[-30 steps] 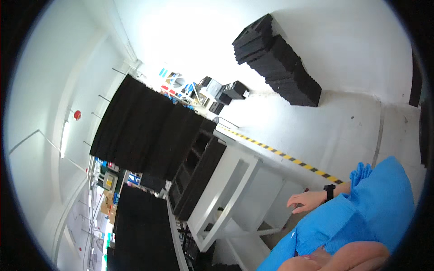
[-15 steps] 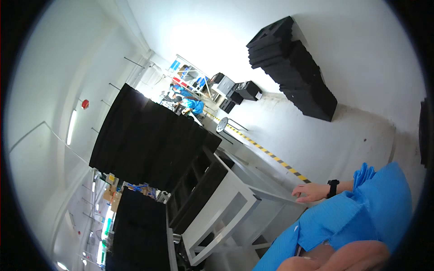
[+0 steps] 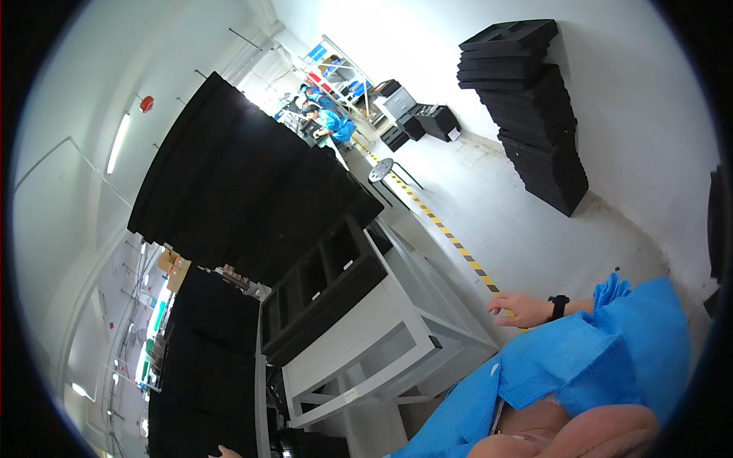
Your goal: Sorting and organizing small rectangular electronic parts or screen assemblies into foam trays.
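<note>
My right hand (image 3: pixel 521 310), with a black watch (image 3: pixel 559 307) on the wrist and a blue sleeve behind it, hangs in the air right of a white-grey table frame (image 3: pixel 416 336). Its fingers are loosely bent and slightly apart, with nothing in them. Only the fingertips of my left hand (image 3: pixel 224 453) show at the lower edge, beside a dark stack (image 3: pixel 202 366); they look apart, with nothing visible in them. On the table lies a black tray with compartments (image 3: pixel 324 294). A tall stack of black trays (image 3: pixel 229 183) rises behind it.
More black trays (image 3: pixel 534 114) stand stacked by the right wall. Yellow-black floor tape (image 3: pixel 450 237) runs past a round stool (image 3: pixel 380 169). Far back, people in blue (image 3: pixel 332 122) sit at a bench near shelving (image 3: pixel 347 72) and black boxes (image 3: pixel 437 122).
The view has shifted and turned, bringing the table and tray stacks closer. Fingertips of my left hand have come into view at the lower edge. My right hand stays empty.
</note>
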